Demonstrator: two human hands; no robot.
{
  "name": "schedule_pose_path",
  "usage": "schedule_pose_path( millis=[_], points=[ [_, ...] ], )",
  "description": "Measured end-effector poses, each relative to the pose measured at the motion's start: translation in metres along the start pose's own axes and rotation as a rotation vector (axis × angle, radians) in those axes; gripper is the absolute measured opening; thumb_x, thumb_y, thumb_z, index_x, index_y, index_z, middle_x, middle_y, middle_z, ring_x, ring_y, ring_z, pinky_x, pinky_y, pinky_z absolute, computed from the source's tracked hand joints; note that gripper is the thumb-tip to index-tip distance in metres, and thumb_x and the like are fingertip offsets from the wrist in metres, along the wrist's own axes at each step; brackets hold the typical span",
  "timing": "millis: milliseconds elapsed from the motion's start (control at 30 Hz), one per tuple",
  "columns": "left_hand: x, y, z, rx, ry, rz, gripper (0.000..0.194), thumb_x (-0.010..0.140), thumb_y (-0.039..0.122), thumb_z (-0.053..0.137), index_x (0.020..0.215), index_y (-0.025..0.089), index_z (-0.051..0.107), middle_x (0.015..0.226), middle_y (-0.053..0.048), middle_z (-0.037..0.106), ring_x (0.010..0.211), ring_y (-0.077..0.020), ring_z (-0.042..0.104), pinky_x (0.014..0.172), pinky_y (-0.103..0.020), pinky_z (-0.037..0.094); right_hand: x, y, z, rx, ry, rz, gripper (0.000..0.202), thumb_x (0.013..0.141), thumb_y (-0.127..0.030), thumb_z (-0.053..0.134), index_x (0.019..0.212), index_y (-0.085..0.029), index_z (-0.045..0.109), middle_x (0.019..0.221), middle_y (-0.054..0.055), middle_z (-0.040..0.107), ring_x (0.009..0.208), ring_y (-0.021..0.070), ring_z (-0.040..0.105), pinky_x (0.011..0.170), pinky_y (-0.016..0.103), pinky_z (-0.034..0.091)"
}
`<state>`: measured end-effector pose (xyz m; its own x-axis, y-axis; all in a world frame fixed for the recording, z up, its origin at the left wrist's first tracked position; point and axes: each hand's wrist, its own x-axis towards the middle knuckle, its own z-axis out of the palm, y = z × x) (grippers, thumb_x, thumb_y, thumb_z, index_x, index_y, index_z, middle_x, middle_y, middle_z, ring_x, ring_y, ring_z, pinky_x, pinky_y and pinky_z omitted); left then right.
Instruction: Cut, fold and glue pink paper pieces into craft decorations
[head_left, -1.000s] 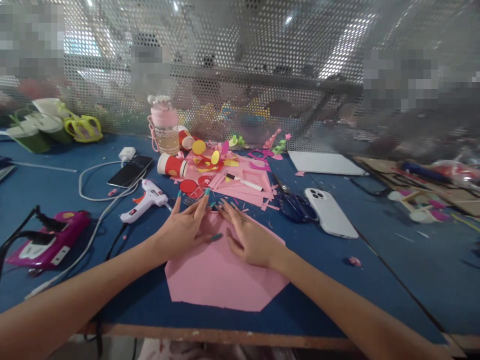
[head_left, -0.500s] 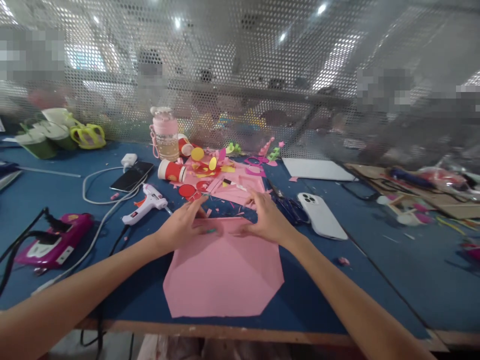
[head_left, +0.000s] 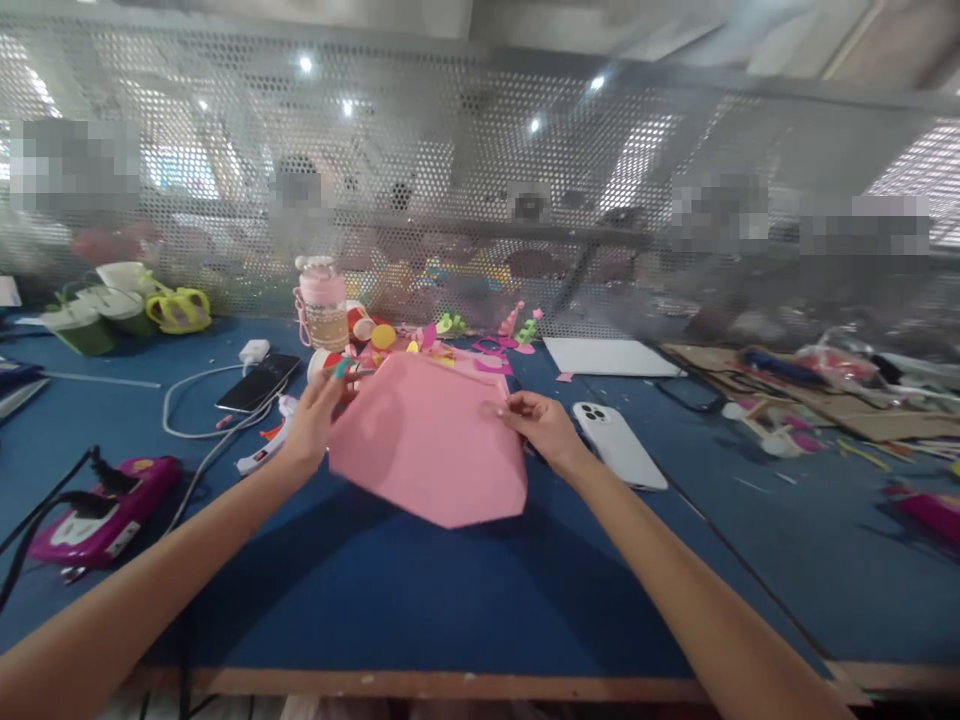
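A pink sheet (head_left: 435, 440) with cut corners and a folded edge is held up off the table, tilted. My left hand (head_left: 316, 412) is closed at its left edge, with the fingertips partly behind it. A small teal spot shows at one of that hand's fingers; what it is I cannot make out. At the right edge, the thumb and fingers of my right hand (head_left: 546, 428) pinch the sheet. Just left of my left hand lies a white glue gun (head_left: 262, 452), partly covered. A red and white paper cup (head_left: 324, 362) is behind that hand.
Cut-paper scraps (head_left: 384, 337) and a pink bottle (head_left: 324, 305) stand behind the sheet. A white phone (head_left: 621, 450) lies to the right, and a black phone (head_left: 259, 383) with a cable to the left. A purple power strip (head_left: 105, 515) sits at left; cardboard (head_left: 847, 400) is at right.
The pink sheet has been raised from the table and turned, moving away from the front edge. My hands have moved apart to its left and right edges. The view has tilted up slightly.
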<state>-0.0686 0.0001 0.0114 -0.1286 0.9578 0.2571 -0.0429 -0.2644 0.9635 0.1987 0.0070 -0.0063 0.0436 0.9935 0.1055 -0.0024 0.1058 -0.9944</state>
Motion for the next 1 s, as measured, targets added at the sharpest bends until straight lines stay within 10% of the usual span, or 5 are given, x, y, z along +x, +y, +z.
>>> schedule_pose_path(
  millis=[133, 333, 567, 800, 1000],
  points=[
    [-0.006, -0.003, -0.004, -0.147, 0.143, 0.103, 0.042, 0.067, 0.048, 0.059, 0.096, 0.019, 0.052, 0.103, -0.007, 0.062, 0.091, -0.0166, 0.060, 0.081, -0.030, 0.047, -0.001, 0.004, 0.012, 0.140, 0.163, -0.042, 0.040, 0.046, -0.046, 0.074, 0.062, -0.018, 0.050, 0.043, -0.010, 0.047, 0.031, 0.0040, 0.033, 0.028, 0.018, 0.029],
    [-0.042, -0.012, 0.027, -0.258, -0.248, -0.232, 0.049, 0.052, 0.049, 0.072, 0.086, 0.017, 0.058, 0.091, -0.009, 0.068, 0.083, -0.0230, 0.064, 0.069, -0.034, 0.053, -0.017, 0.008, 0.042, 0.295, 0.218, -0.024, 0.044, 0.045, -0.044, 0.075, 0.070, -0.021, 0.048, 0.055, -0.006, 0.056, 0.041, 0.0108, 0.051, 0.040, 0.027, 0.048],
    [-0.033, -0.014, 0.020, -0.103, -0.023, -0.234, 0.046, 0.053, 0.030, 0.076, 0.092, 0.014, 0.058, 0.084, -0.003, 0.069, 0.068, -0.0183, 0.065, 0.056, -0.029, 0.057, -0.027, 0.009, 0.053, 0.256, 0.058, 0.008, 0.037, 0.049, -0.042, 0.075, 0.069, -0.019, 0.053, 0.058, -0.004, 0.059, 0.048, 0.0137, 0.056, 0.043, 0.029, 0.051],
    [-0.021, -0.014, 0.006, -0.076, -0.010, -0.229, 0.040, 0.052, 0.026, 0.077, 0.086, 0.017, 0.059, 0.074, 0.001, 0.069, 0.058, -0.0136, 0.064, 0.048, -0.023, 0.055, -0.010, -0.001, 0.008, -0.812, 0.194, -0.165, 0.034, 0.066, -0.030, 0.062, 0.091, -0.008, 0.054, 0.096, 0.022, 0.059, 0.095, 0.0341, 0.055, 0.079, 0.049, 0.044],
    [-0.023, -0.013, 0.005, -0.079, -0.025, -0.259, 0.038, 0.057, 0.028, 0.075, 0.089, 0.017, 0.059, 0.081, -0.002, 0.070, 0.064, -0.0151, 0.065, 0.051, -0.023, 0.056, -0.001, 0.001, -0.023, -1.502, 0.175, 0.119, 0.042, 0.068, -0.021, 0.057, 0.099, 0.006, 0.052, 0.099, 0.034, 0.053, 0.098, 0.0431, 0.052, 0.074, 0.046, 0.042]
  ],
)
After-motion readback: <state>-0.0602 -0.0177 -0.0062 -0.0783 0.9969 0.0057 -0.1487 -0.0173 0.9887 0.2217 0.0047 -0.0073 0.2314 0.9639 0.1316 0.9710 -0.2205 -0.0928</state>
